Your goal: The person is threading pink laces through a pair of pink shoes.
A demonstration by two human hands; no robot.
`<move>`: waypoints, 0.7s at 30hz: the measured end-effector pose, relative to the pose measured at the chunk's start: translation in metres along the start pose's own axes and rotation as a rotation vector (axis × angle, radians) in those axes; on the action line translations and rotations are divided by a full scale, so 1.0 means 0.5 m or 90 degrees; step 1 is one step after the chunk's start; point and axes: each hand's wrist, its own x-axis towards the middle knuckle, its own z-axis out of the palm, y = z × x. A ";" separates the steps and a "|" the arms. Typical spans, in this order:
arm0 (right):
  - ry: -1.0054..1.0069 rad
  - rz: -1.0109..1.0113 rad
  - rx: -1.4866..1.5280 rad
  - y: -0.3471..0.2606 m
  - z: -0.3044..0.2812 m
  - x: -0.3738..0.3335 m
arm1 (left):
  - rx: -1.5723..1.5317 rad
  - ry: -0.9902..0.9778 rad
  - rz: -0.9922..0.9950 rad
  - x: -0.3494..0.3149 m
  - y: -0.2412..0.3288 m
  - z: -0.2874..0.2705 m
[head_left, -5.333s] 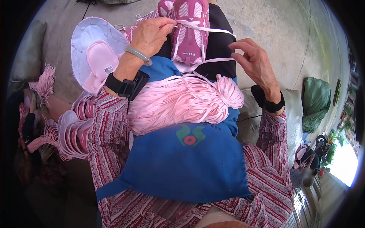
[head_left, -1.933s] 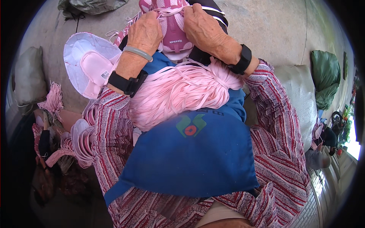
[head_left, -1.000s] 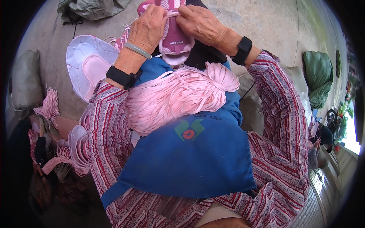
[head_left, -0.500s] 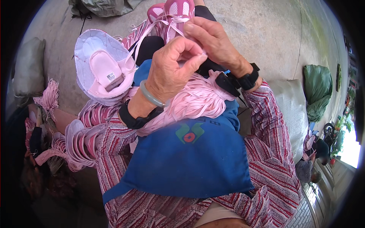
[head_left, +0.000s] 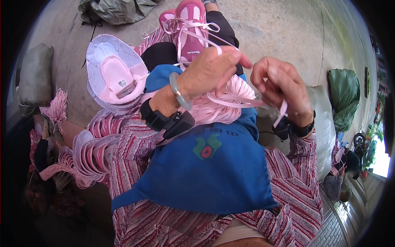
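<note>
A pink shoe upper (head_left: 191, 39) with white mesh panels rests toe-away between my knees, its pale pink laces threaded at the top. My left hand (head_left: 210, 74) is bent over the shoe's heel end, fingers curled; a strand of lace runs from the shoe to its knuckles. My right hand (head_left: 284, 84) is closed on a pink shoelace, whose end (head_left: 281, 114) hangs below the fingers. Between the hands, another lace stretch (head_left: 240, 100) crosses above a thick bundle of pink laces (head_left: 216, 111) on my blue apron (head_left: 201, 177).
At left lies a stack of pale uppers (head_left: 96, 76) with pink lining, above more layered pink pieces (head_left: 92, 154). Lace bunches (head_left: 55, 105) hang beyond. Grey sacks (head_left: 35, 76) stand at left, a white sack (head_left: 317, 127) and a green sack (head_left: 343, 96) at right.
My hands have moved apart, down and to the right, from a close pinch over the shoe. The right hand has drawn lace toward the right, and more of the shoe's heel shows.
</note>
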 end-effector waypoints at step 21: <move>-0.051 0.067 0.019 0.130 -0.008 0.065 | 0.405 -0.175 0.044 -0.087 0.003 -0.050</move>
